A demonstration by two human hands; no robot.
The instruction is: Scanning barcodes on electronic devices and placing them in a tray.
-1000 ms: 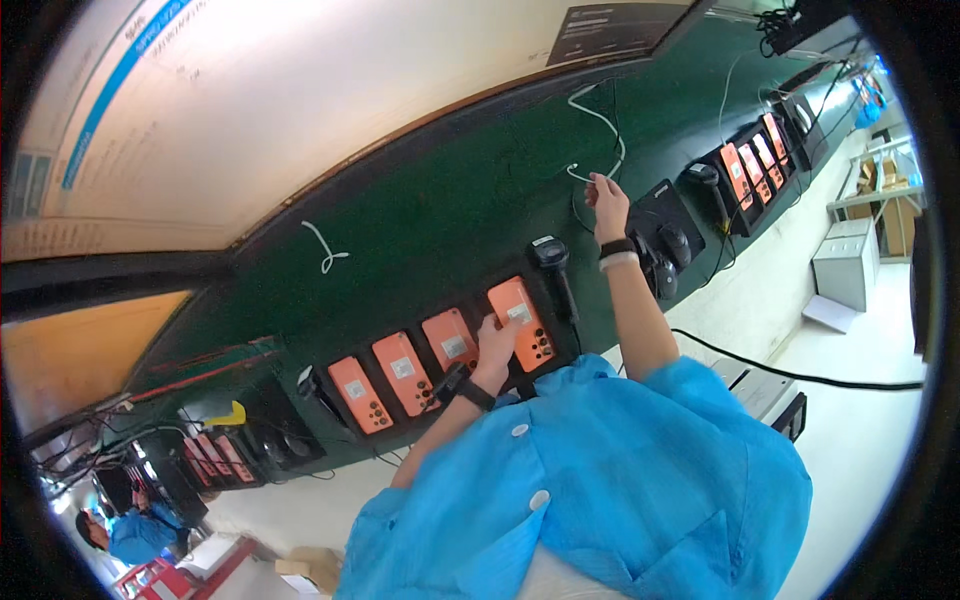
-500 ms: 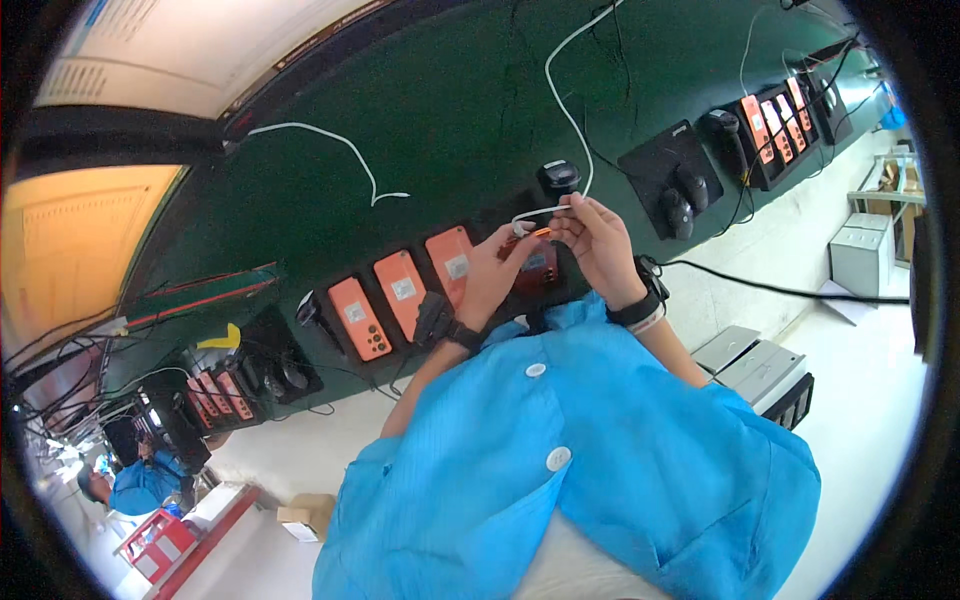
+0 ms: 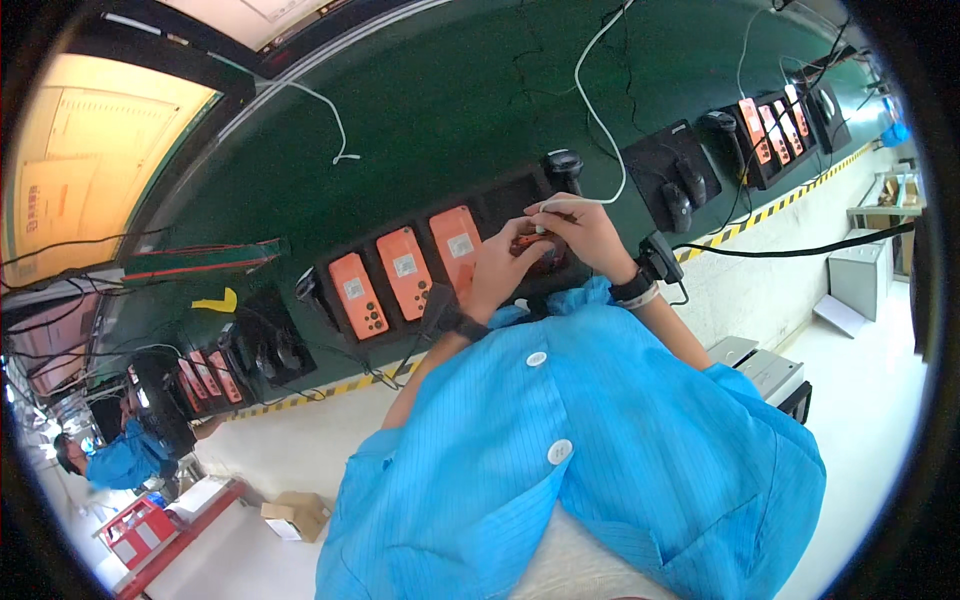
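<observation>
The right hand (image 3: 588,232), now in from across the desk (image 3: 440,120), is pinching the cable (image 3: 577,78) by the phone (image 3: 545,256) the left hand (image 3: 500,265) is gripping with curled fingers, bringing both together.

counter (image 3: 420,140): dim, dark green
floor (image 3: 870,400): bright, near washed out
yellow panel (image 3: 120,150): warm, bright
hands (image 3: 592,238): moderately lit, shadow between
shirt (image 3: 640,440): evenly lit (fine stripes readable)
rim: strong fisheye bend, black vignette

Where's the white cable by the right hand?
In the head view, right of centre: the white cable runs down from the top edge, between the black scanner and the mouse pad, to the right hand.
</observation>
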